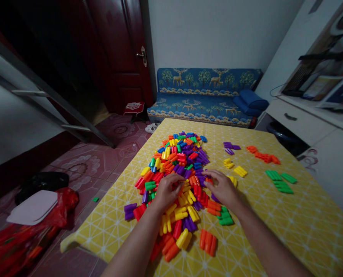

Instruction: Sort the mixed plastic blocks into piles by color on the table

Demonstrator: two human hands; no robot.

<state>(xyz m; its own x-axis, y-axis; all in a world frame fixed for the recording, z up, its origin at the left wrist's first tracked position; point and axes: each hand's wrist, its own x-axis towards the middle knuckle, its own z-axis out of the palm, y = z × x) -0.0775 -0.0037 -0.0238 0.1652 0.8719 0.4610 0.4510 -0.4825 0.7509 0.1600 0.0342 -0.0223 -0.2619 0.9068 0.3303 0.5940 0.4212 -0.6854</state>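
Observation:
A long heap of plastic building pieces [181, 157] in red, orange, yellow, green, blue and purple lies in front of me; each looks like several short tubes joined side by side. My left hand [169, 188] rests over the middle of the heap with fingers curled; whatever lies under them is hidden. At the heap's right edge is my right hand [221, 188], fingers and thumb apart beside purple and orange pieces. Nearer me lie a green piece [225, 216] and a separate orange piece [208, 242].
Sorted by colour on the table's yellow cloth [246, 238] are purple pieces [231, 146], orange pieces [263, 156], yellow pieces [240, 171] and green pieces [281, 181]. A blue sofa [200, 102] stands behind, a white cabinet [318, 142] right. Red plastic bags [44, 238] lie on the floor left.

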